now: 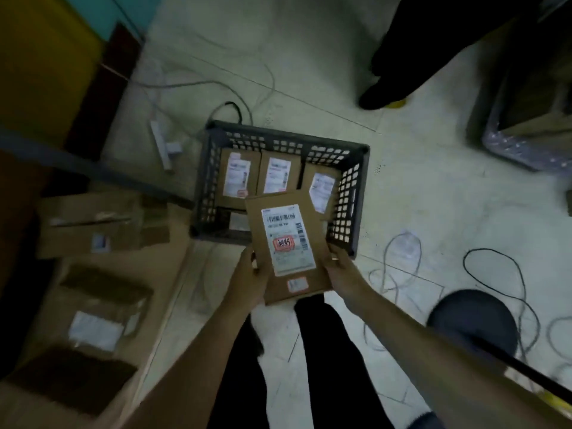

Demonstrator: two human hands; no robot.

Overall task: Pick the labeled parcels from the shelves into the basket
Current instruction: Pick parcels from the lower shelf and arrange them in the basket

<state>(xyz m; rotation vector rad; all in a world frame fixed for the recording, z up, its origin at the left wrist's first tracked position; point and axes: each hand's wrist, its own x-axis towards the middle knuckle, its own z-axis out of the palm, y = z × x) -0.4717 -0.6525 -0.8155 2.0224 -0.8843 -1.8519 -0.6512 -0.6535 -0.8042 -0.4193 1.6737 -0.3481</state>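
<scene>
now your left hand (247, 275) and right hand (342, 269) clamp the labeled parcel (288, 246) over the basket's (362, 168) near edge; next, lower it beside the three parcels (274, 178) inside.

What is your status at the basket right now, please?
One labeled parcel gripped by left hand and right hand. Held over basket near rim; three parcels visible inside. Nothing in the way.

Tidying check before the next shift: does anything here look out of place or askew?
Yes. Loose grey and black cables loop across the pale tiled floor right of the dark plastic lattice basket, a possible trip risk. Inside it, the rightmost brown cardboard parcel leans askew beside two straighter ones.
</scene>
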